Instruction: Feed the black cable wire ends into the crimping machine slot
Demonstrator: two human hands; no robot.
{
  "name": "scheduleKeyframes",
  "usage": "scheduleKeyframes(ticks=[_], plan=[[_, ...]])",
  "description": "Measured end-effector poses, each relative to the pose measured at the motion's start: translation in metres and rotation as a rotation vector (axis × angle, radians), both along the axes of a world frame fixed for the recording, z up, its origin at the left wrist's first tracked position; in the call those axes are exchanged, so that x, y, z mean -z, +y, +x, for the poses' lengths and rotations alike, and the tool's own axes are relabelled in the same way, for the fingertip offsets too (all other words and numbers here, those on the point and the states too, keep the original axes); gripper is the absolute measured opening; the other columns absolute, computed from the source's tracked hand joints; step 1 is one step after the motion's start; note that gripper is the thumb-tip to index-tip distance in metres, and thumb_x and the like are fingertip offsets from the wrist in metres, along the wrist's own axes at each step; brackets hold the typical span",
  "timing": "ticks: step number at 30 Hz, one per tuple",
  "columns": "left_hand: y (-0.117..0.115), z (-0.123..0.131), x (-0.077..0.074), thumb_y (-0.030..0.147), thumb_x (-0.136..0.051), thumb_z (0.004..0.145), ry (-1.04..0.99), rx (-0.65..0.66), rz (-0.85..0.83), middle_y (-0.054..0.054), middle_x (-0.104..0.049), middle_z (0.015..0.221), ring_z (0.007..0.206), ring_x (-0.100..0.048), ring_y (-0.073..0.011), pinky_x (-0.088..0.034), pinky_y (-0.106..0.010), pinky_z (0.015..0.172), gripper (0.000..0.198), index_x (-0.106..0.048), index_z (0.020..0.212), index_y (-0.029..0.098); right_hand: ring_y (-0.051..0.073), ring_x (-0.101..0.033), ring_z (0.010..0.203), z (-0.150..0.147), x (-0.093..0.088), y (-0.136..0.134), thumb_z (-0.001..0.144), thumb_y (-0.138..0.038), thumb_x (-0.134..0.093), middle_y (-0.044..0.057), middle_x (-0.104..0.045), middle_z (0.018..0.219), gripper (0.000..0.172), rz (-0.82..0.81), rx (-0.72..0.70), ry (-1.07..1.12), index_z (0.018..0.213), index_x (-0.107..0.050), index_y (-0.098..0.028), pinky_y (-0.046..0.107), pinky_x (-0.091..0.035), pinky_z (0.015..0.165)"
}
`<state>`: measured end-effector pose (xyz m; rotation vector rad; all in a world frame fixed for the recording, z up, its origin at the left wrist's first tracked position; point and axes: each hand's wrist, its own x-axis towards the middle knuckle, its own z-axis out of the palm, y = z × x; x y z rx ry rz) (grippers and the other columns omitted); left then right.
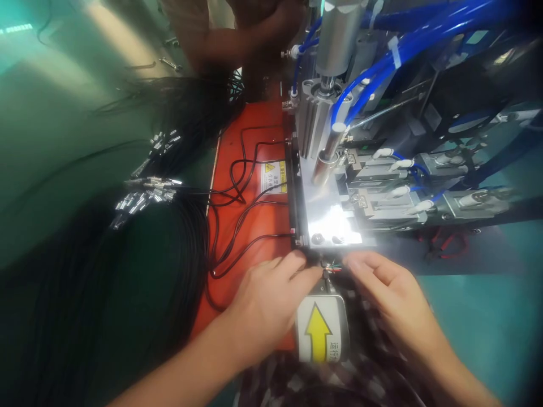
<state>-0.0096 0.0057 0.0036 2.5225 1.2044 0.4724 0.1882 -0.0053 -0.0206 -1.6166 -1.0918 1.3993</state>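
Note:
My left hand (271, 297) and my right hand (390, 294) meet at the front of a metal machine (326, 203), fingers pinched toward a thin black cable end (330, 268) with small coloured wires showing between them. The left fingertips press by the cable just under the machine's shiny plate (335, 223). The right fingertips touch the same spot from the right. Below the hands sits a white label with a yellow arrow (319, 333).
Black cables (237, 226) loop over an orange mat (246, 186). A big bundle of cables with metal plugs (148, 192) lies to the left. Blue air hoses (382, 62) and cylinders rise on the machine. Another person (237, 34) stands at the far side.

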Motion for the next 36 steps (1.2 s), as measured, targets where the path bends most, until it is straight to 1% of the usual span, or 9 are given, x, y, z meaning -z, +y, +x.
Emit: scheduleKeyframes(ticks=[2, 7, 11, 14, 20, 24, 27, 32, 36], plan=[[-0.0002, -0.0001, -0.0003, 0.009, -0.038, 0.089, 0.004, -0.003, -0.002, -0.004, -0.063, 0.081, 0.066, -0.062, -0.0165, -0.05, -0.026, 0.054, 0.03, -0.065, 0.102, 0.016, 0.015, -0.06, 0.058, 0.0008, -0.0024, -0.0001, 0.081, -0.041, -0.064, 0.001, -0.065, 0.065, 0.024, 0.057, 0.014, -0.043, 0.077, -0.068, -0.018, 0.022, -0.048, 0.05], [-0.0003, 0.0002, -0.0007, 0.009, -0.037, 0.088, 0.008, 0.001, 0.002, -0.005, -0.063, 0.082, 0.067, -0.063, -0.0171, -0.052, -0.027, 0.056, 0.032, -0.065, 0.1, 0.016, 0.014, -0.056, 0.053, -0.0025, -0.0075, 0.001, 0.08, -0.034, -0.064, 0.001, -0.062, 0.062, 0.017, 0.14, -0.02, -0.171, 0.076, -0.068, -0.018, 0.021, -0.042, 0.042], [0.0, 0.0005, -0.0002, 0.008, -0.037, 0.088, 0.017, -0.002, -0.001, -0.005, -0.064, 0.085, 0.069, -0.063, -0.0168, -0.052, -0.027, 0.057, 0.033, -0.065, 0.103, 0.017, 0.012, -0.053, 0.049, -0.0045, -0.0044, 0.0008, 0.08, -0.032, -0.063, 0.001, -0.061, 0.06, 0.015, 0.171, -0.042, -0.224, 0.074, -0.066, -0.018, 0.02, -0.04, 0.04], [0.0002, 0.0006, -0.0001, 0.008, -0.036, 0.088, 0.009, -0.002, 0.018, -0.005, -0.064, 0.085, 0.068, -0.063, -0.0174, -0.052, -0.028, 0.056, 0.034, -0.065, 0.104, 0.016, 0.012, -0.053, 0.048, -0.0055, -0.0014, 0.0001, 0.08, -0.033, -0.062, 0.0, -0.06, 0.058, 0.017, 0.183, -0.033, -0.223, 0.075, -0.065, -0.017, 0.021, -0.043, 0.042], [0.0002, -0.0004, -0.0006, 0.009, -0.034, 0.089, 0.03, -0.002, 0.015, -0.005, -0.065, 0.085, 0.068, -0.063, -0.0171, -0.052, -0.027, 0.056, 0.036, -0.064, 0.105, 0.017, 0.013, -0.054, 0.05, -0.0058, 0.0009, -0.0025, 0.081, -0.036, -0.062, 0.0, -0.061, 0.06, 0.018, 0.157, 0.013, -0.222, 0.075, -0.064, -0.018, 0.02, -0.042, 0.04], [-0.0005, -0.0008, 0.0002, 0.009, -0.036, 0.088, 0.045, -0.007, -0.001, -0.005, -0.064, 0.085, 0.069, -0.062, -0.0167, -0.051, -0.027, 0.057, 0.034, -0.064, 0.105, 0.018, 0.012, -0.053, 0.049, -0.0058, 0.0001, -0.0055, 0.081, -0.034, -0.063, 0.0, -0.061, 0.061, 0.017, 0.181, 0.029, -0.225, 0.076, -0.064, -0.019, 0.02, -0.042, 0.042], [-0.0006, -0.0009, 0.0003, 0.009, -0.037, 0.088, 0.048, -0.006, -0.007, -0.004, -0.064, 0.085, 0.068, -0.061, -0.0156, -0.05, -0.025, 0.057, 0.034, -0.064, 0.105, 0.018, 0.013, -0.055, 0.05, -0.0045, 0.0003, -0.0056, 0.08, -0.034, -0.064, 0.0, -0.063, 0.062, 0.015, 0.176, 0.016, -0.206, 0.08, -0.067, -0.019, 0.021, -0.045, 0.044], [-0.0006, -0.0008, 0.0002, 0.011, -0.037, 0.09, 0.016, -0.005, 0.006, -0.005, -0.064, 0.082, 0.065, -0.062, -0.0166, -0.05, -0.026, 0.055, 0.032, -0.065, 0.104, 0.016, 0.015, -0.06, 0.058, 0.0005, -0.0008, -0.0007, 0.079, -0.039, -0.065, 0.003, -0.067, 0.066, 0.022, 0.061, -0.049, -0.086, 0.078, -0.069, -0.017, 0.023, -0.05, 0.051], [-0.0006, -0.0007, 0.0009, 0.012, -0.038, 0.091, -0.008, -0.007, 0.003, -0.006, -0.064, 0.083, 0.067, -0.064, -0.0172, -0.052, -0.027, 0.056, 0.031, -0.065, 0.104, 0.015, 0.014, -0.058, 0.056, 0.0005, -0.0004, 0.0021, 0.08, -0.038, -0.064, 0.001, -0.063, 0.065, 0.022, 0.026, -0.093, -0.028, 0.076, -0.065, -0.017, 0.022, -0.048, 0.05]])
